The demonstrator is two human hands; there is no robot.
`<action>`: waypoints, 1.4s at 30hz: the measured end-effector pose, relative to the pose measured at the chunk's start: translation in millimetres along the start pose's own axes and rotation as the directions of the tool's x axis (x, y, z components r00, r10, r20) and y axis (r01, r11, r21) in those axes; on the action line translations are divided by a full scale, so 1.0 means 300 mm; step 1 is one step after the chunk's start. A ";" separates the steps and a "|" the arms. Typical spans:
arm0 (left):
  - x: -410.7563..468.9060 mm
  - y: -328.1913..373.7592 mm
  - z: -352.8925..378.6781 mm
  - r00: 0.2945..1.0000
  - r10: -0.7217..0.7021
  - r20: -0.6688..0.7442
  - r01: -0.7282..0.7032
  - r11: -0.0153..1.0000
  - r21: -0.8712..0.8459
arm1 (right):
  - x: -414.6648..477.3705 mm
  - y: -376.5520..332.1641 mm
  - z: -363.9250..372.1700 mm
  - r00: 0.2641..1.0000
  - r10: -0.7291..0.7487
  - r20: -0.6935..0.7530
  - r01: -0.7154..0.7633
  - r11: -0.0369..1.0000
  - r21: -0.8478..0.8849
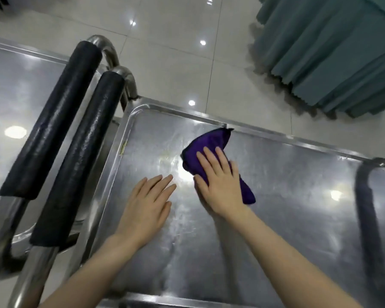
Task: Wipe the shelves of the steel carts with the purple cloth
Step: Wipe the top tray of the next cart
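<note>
The top shelf of a steel cart (pixel 287 185) fills the middle and right of the view, its surface streaked and shiny. A crumpled purple cloth (pixel 206 144) lies on it near the far rim. My right hand (pixel 218 181) presses flat on the cloth with straight fingers spread over it. My left hand (pixel 148 201) rests flat on the bare steel just left of the cloth, fingers straight, holding nothing.
A second steel cart (pixel 13 90) stands at the left. Two black padded push handles (pixel 80 156) on steel tubes rise between the carts. Glossy white floor tiles (pixel 176 58) lie beyond, and a teal pleated curtain (pixel 333 47) hangs at the top right.
</note>
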State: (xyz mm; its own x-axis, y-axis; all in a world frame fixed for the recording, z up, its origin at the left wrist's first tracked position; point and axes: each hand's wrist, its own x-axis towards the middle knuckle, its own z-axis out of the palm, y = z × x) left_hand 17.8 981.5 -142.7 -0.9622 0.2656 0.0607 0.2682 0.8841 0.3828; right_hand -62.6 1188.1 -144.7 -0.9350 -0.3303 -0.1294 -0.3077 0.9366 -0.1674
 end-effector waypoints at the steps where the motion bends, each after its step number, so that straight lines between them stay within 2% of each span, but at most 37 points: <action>1: -0.006 -0.008 -0.008 1.000 -0.018 -0.002 0.018 1.000 0.014 | 0.096 -0.002 -0.015 0.998 0.067 -0.009 -0.067 0.998 0.006; 3: -0.023 -0.022 -0.026 0.998 -0.056 -0.010 0.056 0.998 0.034 | 0.246 -0.023 -0.031 0.987 0.161 -0.005 -0.161 0.987 0.031; 6: -0.042 -0.036 -0.057 0.994 -0.105 0.007 0.104 0.993 0.062 | 0.292 -0.071 -0.026 0.981 0.192 -0.009 -0.192 0.981 0.033; 7: -0.041 -0.034 -0.070 0.991 -0.130 0.024 0.128 0.989 0.071 | 0.257 -0.085 -0.021 0.987 0.160 -0.019 -0.160 0.987 0.011; 10: -0.022 -0.010 -0.109 0.978 -0.206 0.038 0.203 0.977 0.070 | 0.059 -0.139 0.014 0.997 -0.071 -0.025 0.070 0.996 -0.049; 13: 0.014 0.003 -0.166 0.971 -0.238 -0.026 0.239 0.971 0.021 | -0.141 -0.203 0.078 0.953 -0.304 -0.003 0.304 0.952 -0.018; 15: 0.042 -0.009 -0.222 0.972 -0.220 -0.080 0.223 0.974 0.027 | -0.142 -0.223 0.099 0.922 -0.388 -0.010 0.388 0.922 -0.007; 17: 0.076 -0.025 -0.287 0.978 -0.174 -0.115 0.184 0.979 0.083 | -0.033 -0.247 0.079 0.933 -0.360 0.008 0.360 0.933 -0.014; 22: 0.173 -0.085 -0.434 0.988 0.005 -0.157 0.025 0.981 0.192 | 0.370 -0.341 0.016 0.993 -0.116 0.031 0.116 0.993 0.020; 26: 0.223 -0.186 -0.503 0.989 -0.063 -0.134 0.079 0.990 0.115 | 0.440 -0.429 0.024 1.000 -0.012 -0.028 0.013 0.999 0.048; 32: 0.235 -0.193 -0.492 0.989 -0.039 -0.144 0.060 0.987 0.150 | -0.004 -0.503 0.142 0.934 -0.350 -0.071 0.355 0.933 0.061; 36: 0.236 -0.200 -0.489 0.986 -0.015 -0.166 0.044 0.984 0.170 | 0.031 -0.500 0.152 0.923 -0.374 -0.093 0.382 0.921 0.080; 42: 0.238 -0.194 -0.491 0.987 -0.016 -0.163 0.048 0.979 0.196 | 0.392 -0.442 0.040 0.998 -0.056 -0.027 0.058 0.996 0.067</action>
State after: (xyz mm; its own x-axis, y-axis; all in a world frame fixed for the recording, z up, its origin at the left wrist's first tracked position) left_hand -73.5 892.4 -24.9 -0.9613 0.1854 0.2036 0.2258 0.9540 0.1972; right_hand -129.7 1023.5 -149.4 -0.9206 -0.3793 -0.0932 -0.3490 0.9059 -0.2398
